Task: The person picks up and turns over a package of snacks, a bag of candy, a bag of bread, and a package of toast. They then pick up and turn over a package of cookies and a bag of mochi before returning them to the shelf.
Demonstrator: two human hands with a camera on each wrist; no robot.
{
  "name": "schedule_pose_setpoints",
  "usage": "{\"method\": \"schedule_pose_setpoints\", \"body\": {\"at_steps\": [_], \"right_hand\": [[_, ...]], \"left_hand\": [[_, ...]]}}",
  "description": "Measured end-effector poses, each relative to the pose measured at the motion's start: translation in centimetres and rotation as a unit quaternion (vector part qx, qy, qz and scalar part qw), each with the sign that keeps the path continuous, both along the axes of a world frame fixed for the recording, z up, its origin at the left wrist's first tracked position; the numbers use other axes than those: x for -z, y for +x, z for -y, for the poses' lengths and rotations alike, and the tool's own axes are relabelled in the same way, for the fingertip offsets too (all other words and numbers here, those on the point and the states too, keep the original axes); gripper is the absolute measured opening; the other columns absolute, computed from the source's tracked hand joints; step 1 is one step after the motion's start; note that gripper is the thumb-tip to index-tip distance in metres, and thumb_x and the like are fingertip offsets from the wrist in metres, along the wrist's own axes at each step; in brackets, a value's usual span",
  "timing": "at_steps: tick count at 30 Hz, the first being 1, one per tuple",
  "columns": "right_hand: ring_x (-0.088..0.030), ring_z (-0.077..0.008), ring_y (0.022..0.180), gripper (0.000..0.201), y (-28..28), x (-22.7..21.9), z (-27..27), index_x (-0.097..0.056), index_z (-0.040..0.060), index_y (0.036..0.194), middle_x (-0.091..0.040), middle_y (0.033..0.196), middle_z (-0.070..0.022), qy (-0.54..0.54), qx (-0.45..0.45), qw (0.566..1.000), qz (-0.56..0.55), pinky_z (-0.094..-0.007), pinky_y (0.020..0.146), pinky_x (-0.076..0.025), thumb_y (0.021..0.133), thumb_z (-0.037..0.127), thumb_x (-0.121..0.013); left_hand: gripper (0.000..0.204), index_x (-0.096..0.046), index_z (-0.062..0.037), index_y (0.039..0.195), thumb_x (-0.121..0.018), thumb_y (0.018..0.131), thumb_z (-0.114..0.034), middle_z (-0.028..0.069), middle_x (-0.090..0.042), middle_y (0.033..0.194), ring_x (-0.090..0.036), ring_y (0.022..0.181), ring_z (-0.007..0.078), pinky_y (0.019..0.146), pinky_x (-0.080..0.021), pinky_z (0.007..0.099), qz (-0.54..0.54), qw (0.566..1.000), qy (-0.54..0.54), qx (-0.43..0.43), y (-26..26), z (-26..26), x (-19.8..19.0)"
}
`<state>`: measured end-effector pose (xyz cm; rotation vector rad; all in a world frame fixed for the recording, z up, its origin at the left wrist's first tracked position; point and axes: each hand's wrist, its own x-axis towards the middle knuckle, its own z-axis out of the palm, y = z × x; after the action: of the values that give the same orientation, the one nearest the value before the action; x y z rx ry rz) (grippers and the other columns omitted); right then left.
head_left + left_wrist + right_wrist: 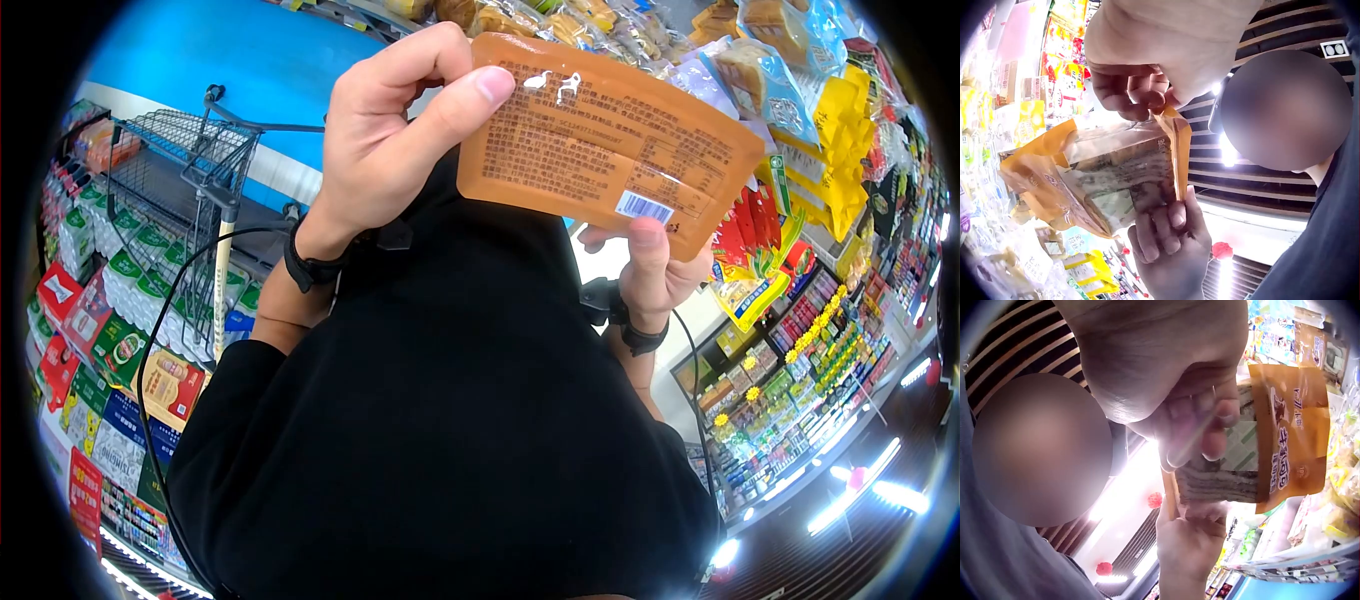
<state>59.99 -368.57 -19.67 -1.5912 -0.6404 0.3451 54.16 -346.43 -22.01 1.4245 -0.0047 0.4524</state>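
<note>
Both hands hold up an orange-brown food pouch point(600, 150), its back with printed text and a barcode turned toward me in the head view. My left hand point(385, 140) grips the pouch's upper left edge, thumb flat on the printed back. At the lower right edge, my right hand point(665, 275) pinches it with the thumb in front. The left wrist view shows the pouch point(1116, 165) from below, with a see-through window and dark layered slices inside. In the right wrist view, fingers of my right hand point(1172, 394) lie against the window side.
A wire shopping cart point(180, 170) stands at the left, by stacked drink cartons point(120, 340). Bagged breads point(770, 65) and yellow packets point(835, 150) lie beyond the pouch. Stocked shelves point(800, 380) run along the right. Black cables hang from both wrists.
</note>
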Motion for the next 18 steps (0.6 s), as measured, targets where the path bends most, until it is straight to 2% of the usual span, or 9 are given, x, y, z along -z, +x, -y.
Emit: {"method": "schedule_pose_setpoints", "body": {"at_steps": [6, 8, 9, 10, 12, 13, 14, 17, 18], "right_hand": [[-0.066, -0.0161, 0.058, 0.023, 0.0, -0.1, -0.7, -0.066, -0.0069, 0.084, -0.068, 0.072, -0.0117, -0.005, 0.011, 1.000, -0.015, -0.0246, 0.050, -0.052, 0.092, 0.012, -0.057], [-0.064, -0.0166, 0.058, 0.024, 0.3, -0.5, -1.4, -0.065, -0.0077, 0.085, -0.067, 0.071, -0.0116, -0.024, 0.028, 0.993, -0.109, -0.0254, 0.052, -0.051, 0.093, 0.012, -0.055], [-0.065, -0.0195, 0.063, 0.042, 0.8, -0.4, -1.0, -0.063, -0.0080, 0.094, -0.067, 0.075, -0.0136, -0.115, -0.002, 0.988, -0.104, -0.0273, 0.054, -0.051, 0.098, 0.030, -0.047], [-0.065, -0.0195, 0.063, 0.042, 1.2, 0.6, -0.6, -0.063, -0.0080, 0.094, -0.067, 0.075, -0.0136, -0.114, -0.002, 0.988, -0.102, -0.0273, 0.054, -0.051, 0.098, 0.030, -0.047], [-0.066, -0.0219, 0.069, 0.072, 2.5, 3.8, 0.4, -0.060, -0.0064, 0.106, -0.066, 0.083, -0.0176, 0.001, -0.069, 0.962, -0.263, -0.0293, 0.055, -0.051, 0.097, 0.058, -0.030], [-0.066, -0.0257, 0.084, 0.100, 3.9, 4.6, 1.2, -0.052, -0.0076, 0.117, -0.065, 0.100, -0.0211, -0.019, -0.150, 0.946, -0.286, -0.0344, 0.068, -0.054, 0.083, 0.081, -0.019], [-0.066, -0.0257, 0.084, 0.100, 4.0, 4.9, 1.0, -0.052, -0.0076, 0.117, -0.065, 0.100, -0.0211, -0.019, -0.150, 0.947, -0.283, -0.0344, 0.068, -0.054, 0.083, 0.081, -0.019], [-0.050, -0.0281, 0.123, 0.108, 3.8, 5.1, -0.5, -0.029, -0.0033, 0.143, -0.047, 0.137, -0.0172, 0.068, 0.100, 0.914, -0.387, -0.0400, 0.101, -0.042, 0.078, 0.083, -0.031], [-0.054, -0.0264, 0.118, 0.094, 3.9, 5.4, -0.1, -0.034, -0.0034, 0.140, -0.051, 0.133, -0.0170, 0.127, 0.100, 0.890, -0.426, -0.0370, 0.099, -0.044, 0.085, 0.072, -0.041]], "left_hand": [[0.023, -0.047, -0.0038, 0.073, -0.058, 0.093, -0.010, -0.0036, -0.043, 0.068, -0.038, 0.064, 0.0024, 0.057, -0.031, 0.0203, -0.001, 1.000, -0.018, -0.002, 0.0, 0.0, 0.0], [0.023, -0.047, -0.0037, 0.072, -0.059, 0.091, -0.008, -0.0019, -0.043, 0.067, -0.039, 0.063, 0.0047, 0.056, -0.032, 0.0215, -0.002, 1.000, -0.008, -0.027, 0.2, 0.3, 0.1], [0.024, -0.046, -0.0037, 0.070, -0.060, 0.089, -0.005, -0.0002, -0.043, 0.066, -0.040, 0.061, 0.0071, 0.056, -0.032, 0.0226, -0.002, 0.999, 0.002, -0.052, 0.4, 0.4, 0.2], [0.024, -0.046, -0.0037, 0.070, -0.060, 0.089, -0.005, -0.0002, -0.043, 0.066, -0.040, 0.061, 0.0071, 0.056, -0.032, 0.0226, 0.001, 0.999, 0.003, -0.052, 0.5, 0.3, 0.5], [0.023, -0.046, -0.0027, 0.069, -0.064, 0.081, 0.001, 0.0043, -0.045, 0.066, -0.042, 0.059, 0.0155, 0.054, -0.034, 0.0265, 0.125, 0.970, 0.183, -0.099, 0.8, 0.1, 1.1], [0.023, -0.047, -0.0025, 0.068, -0.068, 0.070, 0.006, 0.0076, -0.047, 0.068, -0.045, 0.061, 0.0227, 0.053, -0.037, 0.0302, 0.180, 0.944, 0.257, -0.101, 0.9, 0.1, 0.2], [0.022, -0.044, 0.0002, 0.069, -0.063, 0.075, 0.006, 0.0095, -0.044, 0.064, -0.052, 0.062, 0.0282, 0.056, -0.044, 0.0360, 0.222, 0.911, 0.338, -0.086, 0.7, 0.0, -0.2], [0.026, -0.044, -0.0033, 0.066, -0.069, 0.071, -0.001, 0.0074, -0.045, 0.066, -0.057, 0.066, 0.0286, 0.060, -0.050, 0.0375, 0.305, 0.869, 0.389, -0.028, 0.7, 0.5, 0.0], [0.027, -0.045, -0.0047, 0.066, -0.071, 0.067, -0.006, 0.0058, -0.047, 0.068, -0.058, 0.071, 0.0271, 0.064, -0.052, 0.0368, 0.313, 0.858, 0.407, 0.017, 0.9, 0.4, 0.1]]}}
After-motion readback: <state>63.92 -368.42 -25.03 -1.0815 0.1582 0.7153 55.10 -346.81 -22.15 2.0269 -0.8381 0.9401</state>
